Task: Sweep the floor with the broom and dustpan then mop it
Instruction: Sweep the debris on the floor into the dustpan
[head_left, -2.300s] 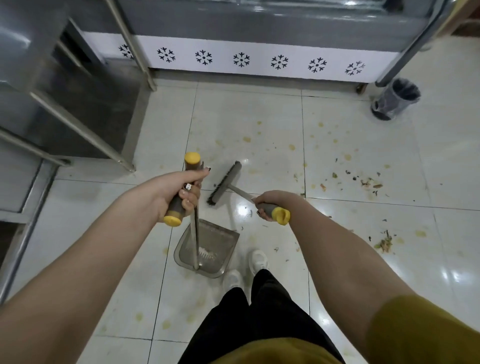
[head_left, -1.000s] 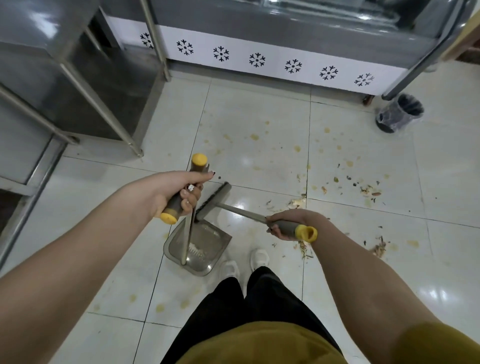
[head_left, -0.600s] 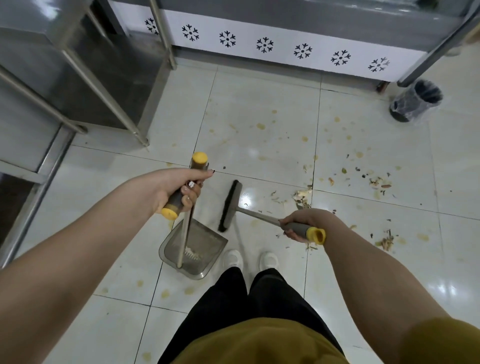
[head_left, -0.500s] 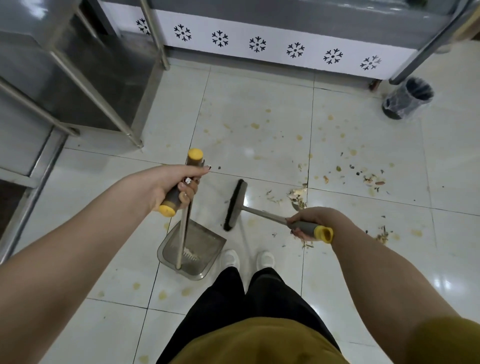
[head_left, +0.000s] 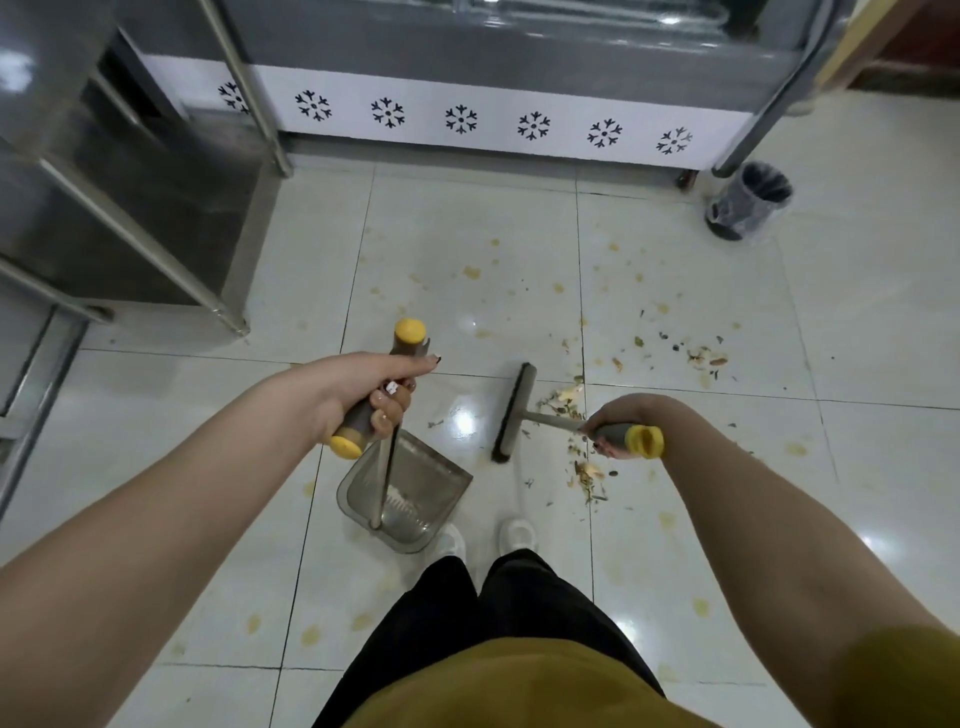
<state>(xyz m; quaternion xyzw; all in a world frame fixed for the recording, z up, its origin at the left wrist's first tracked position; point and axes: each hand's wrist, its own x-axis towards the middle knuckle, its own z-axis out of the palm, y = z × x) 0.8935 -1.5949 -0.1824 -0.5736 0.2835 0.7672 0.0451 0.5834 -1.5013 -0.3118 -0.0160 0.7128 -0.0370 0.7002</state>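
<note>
Head view looks down at the white floor (head_left: 857, 291), where the dustpan (head_left: 415, 499) sits just in front of the feet. The broom (head_left: 511, 415) has moved away from the pan's mouth, off to the right, and its brush now stands between the pan and a small heap of scraps (head_left: 584, 473). The left hand (head_left: 363, 395) is curled tight round the dustpan's tall handle and the right hand (head_left: 618, 421) round the broom's grey grip, so I think the next heap gets swept in soon, and the mop must wait.
</note>
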